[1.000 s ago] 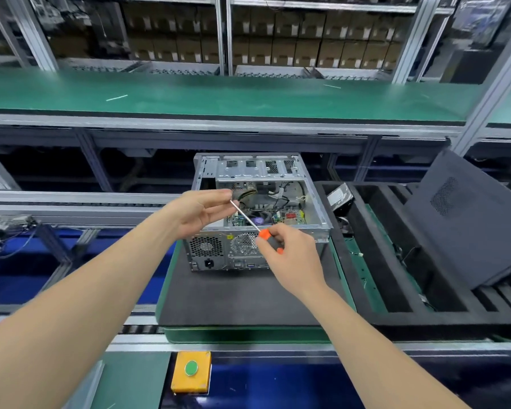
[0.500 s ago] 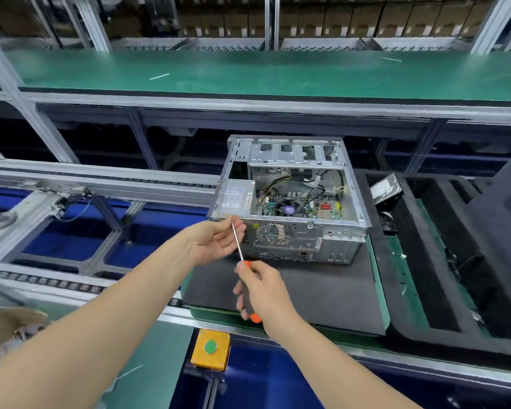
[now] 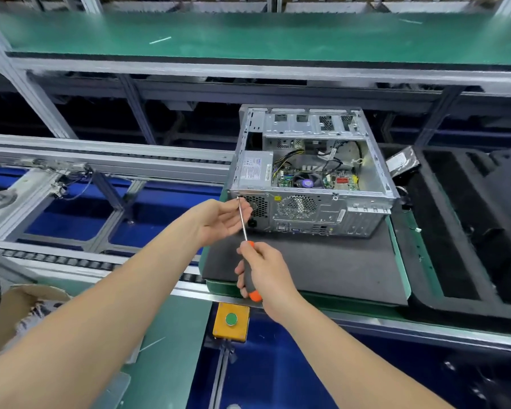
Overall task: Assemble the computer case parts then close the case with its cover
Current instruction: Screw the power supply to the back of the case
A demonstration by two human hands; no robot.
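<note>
At case rear corner: right hand grips screwdriver handle; left hand (fingers relaxed) touches shaft.

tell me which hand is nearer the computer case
Left. The left hand is at the near left corner of the computer case, against the screwdriver shaft. The right hand is farther back toward the person, gripping the handle.

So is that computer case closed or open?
Open: the computer case has no cover on top, so its fan and wiring show.
</note>
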